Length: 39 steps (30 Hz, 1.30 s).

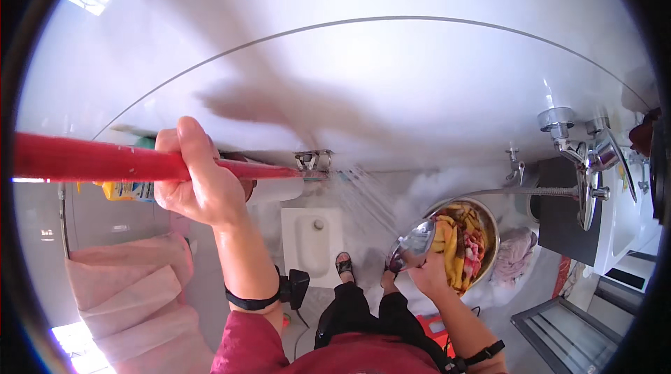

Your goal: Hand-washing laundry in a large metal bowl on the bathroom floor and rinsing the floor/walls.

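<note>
My left hand (203, 178) is wrapped round a long red pole (91, 157), raised across the left of the view. The pole's far end reaches toward a metal fitting at the base of the white wall; what it carries there I cannot make out. My right hand (431, 275) grips a chrome shower head (414, 242), with water spraying from it up and left toward the pole's far end. Just right of the shower head stands a round metal basin (495, 245) filled with yellow and red patterned cloth (458, 245).
A white squat toilet (297, 248) is set in the floor ahead of my feet. The shower hose (535, 191) runs to a chrome mixer tap (588, 164) on the right wall. A pink curtain (133, 283) hangs left. A grey slatted rack (566, 332) stands lower right.
</note>
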Each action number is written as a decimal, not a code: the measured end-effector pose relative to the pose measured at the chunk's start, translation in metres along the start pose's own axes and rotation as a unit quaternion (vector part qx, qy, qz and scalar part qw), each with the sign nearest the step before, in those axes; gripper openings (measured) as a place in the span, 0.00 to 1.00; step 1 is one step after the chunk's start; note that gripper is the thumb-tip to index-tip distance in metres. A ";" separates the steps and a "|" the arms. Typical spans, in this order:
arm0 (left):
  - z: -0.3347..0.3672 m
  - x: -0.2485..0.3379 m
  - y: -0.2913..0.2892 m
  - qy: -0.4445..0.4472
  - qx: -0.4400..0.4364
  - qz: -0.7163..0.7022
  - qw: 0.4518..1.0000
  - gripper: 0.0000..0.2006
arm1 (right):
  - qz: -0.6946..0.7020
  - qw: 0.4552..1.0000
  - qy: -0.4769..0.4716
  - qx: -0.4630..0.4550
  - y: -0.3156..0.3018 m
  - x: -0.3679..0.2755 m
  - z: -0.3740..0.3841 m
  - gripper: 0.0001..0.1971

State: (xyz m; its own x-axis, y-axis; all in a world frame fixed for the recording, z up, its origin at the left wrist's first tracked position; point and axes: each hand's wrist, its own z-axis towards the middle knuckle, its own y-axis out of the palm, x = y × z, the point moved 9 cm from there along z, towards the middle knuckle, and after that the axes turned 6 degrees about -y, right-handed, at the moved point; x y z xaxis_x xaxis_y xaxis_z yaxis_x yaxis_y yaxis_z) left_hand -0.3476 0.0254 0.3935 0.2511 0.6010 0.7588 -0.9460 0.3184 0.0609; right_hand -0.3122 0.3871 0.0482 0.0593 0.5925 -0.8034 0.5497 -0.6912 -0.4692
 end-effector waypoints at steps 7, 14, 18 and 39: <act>-0.009 0.005 0.002 -0.022 0.000 0.017 1.000 0.18 | 0.025 1.000 -0.015 -0.011 -0.004 -0.002 -0.002 0.10; -0.020 -0.001 0.020 0.035 -0.047 -0.022 0.998 0.11 | 0.059 0.995 -0.081 -0.024 -0.006 -0.065 0.007 0.05; -0.014 -0.039 0.019 -0.021 -0.018 0.021 0.999 0.13 | 0.049 0.985 -0.160 -0.043 -0.001 -0.137 0.029 0.06; -0.002 -0.025 0.015 0.134 -0.011 0.100 0.986 0.08 | -0.036 0.982 -0.181 0.034 0.079 -0.100 0.106 0.07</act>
State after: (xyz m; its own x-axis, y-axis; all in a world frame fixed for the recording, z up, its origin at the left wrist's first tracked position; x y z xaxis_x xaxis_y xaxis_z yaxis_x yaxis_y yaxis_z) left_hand -0.3678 0.0161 0.3741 0.1080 0.8248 0.5549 -0.9781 0.1881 -0.0892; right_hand -0.3630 0.2295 0.0523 -0.2853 0.4633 -0.8390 0.4843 -0.6857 -0.5433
